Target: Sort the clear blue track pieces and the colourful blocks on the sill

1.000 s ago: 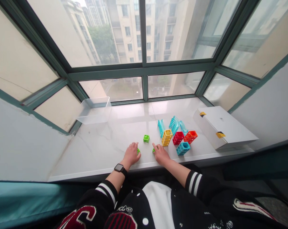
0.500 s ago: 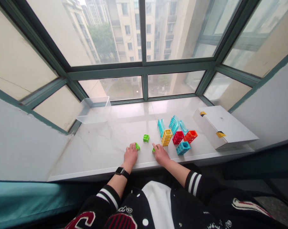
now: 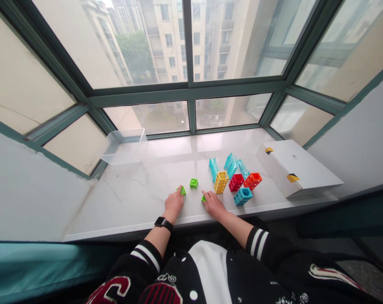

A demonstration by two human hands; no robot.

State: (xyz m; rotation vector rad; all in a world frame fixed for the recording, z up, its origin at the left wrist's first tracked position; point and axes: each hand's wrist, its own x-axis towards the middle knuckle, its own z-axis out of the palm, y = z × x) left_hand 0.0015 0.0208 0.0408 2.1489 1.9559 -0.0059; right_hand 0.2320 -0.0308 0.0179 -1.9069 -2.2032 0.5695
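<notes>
Resting on a white marble-patterned window ledge (image 3: 137, 198), the left hand (image 3: 174, 203) pinches a small green plastic wedge piece (image 3: 182, 191) at its fingertips, the piece touching the ledge. The right hand (image 3: 213, 204) lies flat just beside it, fingers over a second small green plastic piece (image 3: 203, 198) (mostly hidden; whether it is gripped cannot be told). A small green square plastic block (image 3: 193, 183) stands between and just beyond the two hands. To the right sit a yellow perforated plastic tower block (image 3: 221, 182), a red one (image 3: 236, 182), an orange one (image 3: 253, 180) and a blue one (image 3: 243, 196), with pale blue ribbed plastic track pieces (image 3: 231, 164) behind them. A white cardboard box (image 3: 297, 169) lies farther right; a clear plastic tub (image 3: 125, 145) stands at far left.
</notes>
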